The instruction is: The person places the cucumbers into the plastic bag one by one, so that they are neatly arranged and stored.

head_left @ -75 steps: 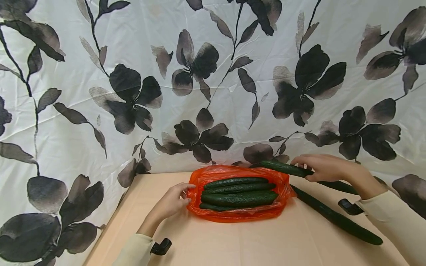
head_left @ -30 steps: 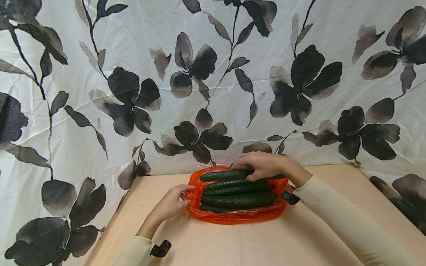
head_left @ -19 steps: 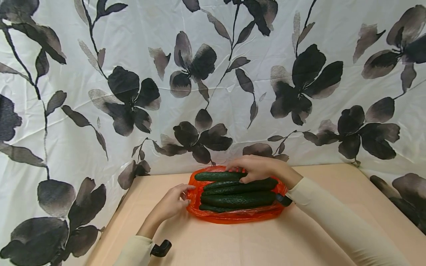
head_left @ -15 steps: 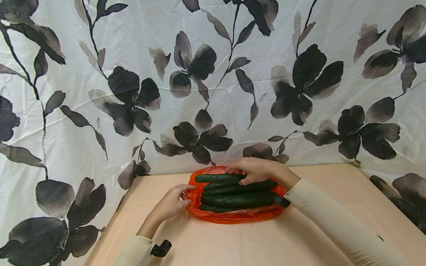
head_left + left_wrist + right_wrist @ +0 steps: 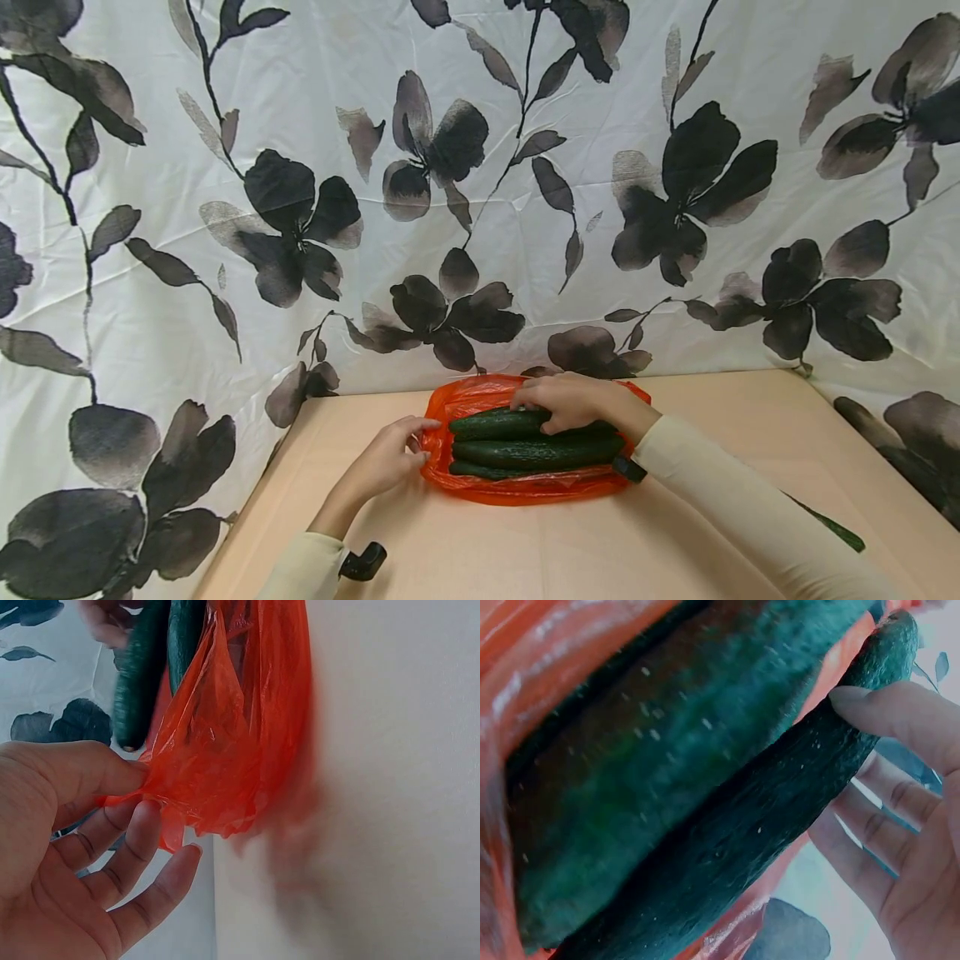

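Note:
A red plastic bag [image 5: 525, 493] lies on the table, its mouth open upward with several dark green cucumbers [image 5: 536, 453] inside. My left hand [image 5: 388, 457] pinches the bag's left edge between thumb and fingers, seen close up in the left wrist view, where the red film [image 5: 210, 772] is stretched from the fingertips. My right hand [image 5: 576, 402] grips a cucumber [image 5: 491, 424] over the far side of the bag. In the right wrist view the thumb presses one side of this held cucumber [image 5: 780, 787], with the fingers behind it. Its right part is hidden under the hand in the head view.
Another cucumber [image 5: 843, 531] lies on the table to the right, mostly hidden behind the right sleeve [image 5: 742, 492]. A pale floral cloth [image 5: 525, 208] hangs behind the table's [image 5: 420, 550] far edge. Black wrist cameras [image 5: 363, 561] sit on both cuffs.
My right hand has carried its cucumber from the table's right side leftward over the bag, then lowered it toward the cucumbers inside. The left hand has kept its place at the bag's edge.

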A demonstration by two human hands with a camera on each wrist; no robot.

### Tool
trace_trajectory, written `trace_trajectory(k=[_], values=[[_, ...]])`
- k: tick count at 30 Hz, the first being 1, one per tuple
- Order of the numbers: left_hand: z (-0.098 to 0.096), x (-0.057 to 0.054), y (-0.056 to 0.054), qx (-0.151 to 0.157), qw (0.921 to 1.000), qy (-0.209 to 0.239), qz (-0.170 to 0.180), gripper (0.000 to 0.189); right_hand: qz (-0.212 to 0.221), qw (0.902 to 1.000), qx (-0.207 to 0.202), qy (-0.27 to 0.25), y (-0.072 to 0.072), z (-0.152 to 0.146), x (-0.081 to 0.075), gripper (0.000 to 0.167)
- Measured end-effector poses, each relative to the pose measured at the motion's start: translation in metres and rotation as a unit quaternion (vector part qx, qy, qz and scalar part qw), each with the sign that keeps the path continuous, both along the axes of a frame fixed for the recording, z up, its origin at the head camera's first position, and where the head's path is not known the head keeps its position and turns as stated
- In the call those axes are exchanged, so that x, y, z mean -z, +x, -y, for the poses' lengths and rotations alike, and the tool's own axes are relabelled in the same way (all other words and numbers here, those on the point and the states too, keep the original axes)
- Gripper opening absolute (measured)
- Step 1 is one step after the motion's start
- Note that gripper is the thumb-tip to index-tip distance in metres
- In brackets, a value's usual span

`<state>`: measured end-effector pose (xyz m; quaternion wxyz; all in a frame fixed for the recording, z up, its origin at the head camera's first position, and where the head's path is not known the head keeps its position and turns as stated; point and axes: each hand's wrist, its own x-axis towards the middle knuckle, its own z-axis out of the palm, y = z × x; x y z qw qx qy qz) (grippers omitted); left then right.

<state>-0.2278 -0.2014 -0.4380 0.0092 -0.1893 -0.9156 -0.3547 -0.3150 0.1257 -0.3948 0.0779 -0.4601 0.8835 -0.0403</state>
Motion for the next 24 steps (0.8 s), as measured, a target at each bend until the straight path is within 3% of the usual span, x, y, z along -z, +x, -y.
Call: trace_trajectory(k=[7, 15, 24], values=[[0.001, 0.0, 0.001, -0.003, 1.0, -0.006, -0.005, 0.045, 0.013, 0.9993, 0.012, 0.032, 0.003, 0.005, 0.007, 0.042], [0.002, 0.001, 0.003, -0.003, 1.0, -0.004, -0.004, 0.045, 0.007, 0.9998, 0.011, 0.015, 0.003, -0.01, 0.003, 0.035], [0.001, 0.001, 0.001, 0.001, 1.0, -0.003, -0.004, 0.044, -0.002, 0.9999, 0.001, -0.013, 0.014, -0.044, -0.007, 0.035]])
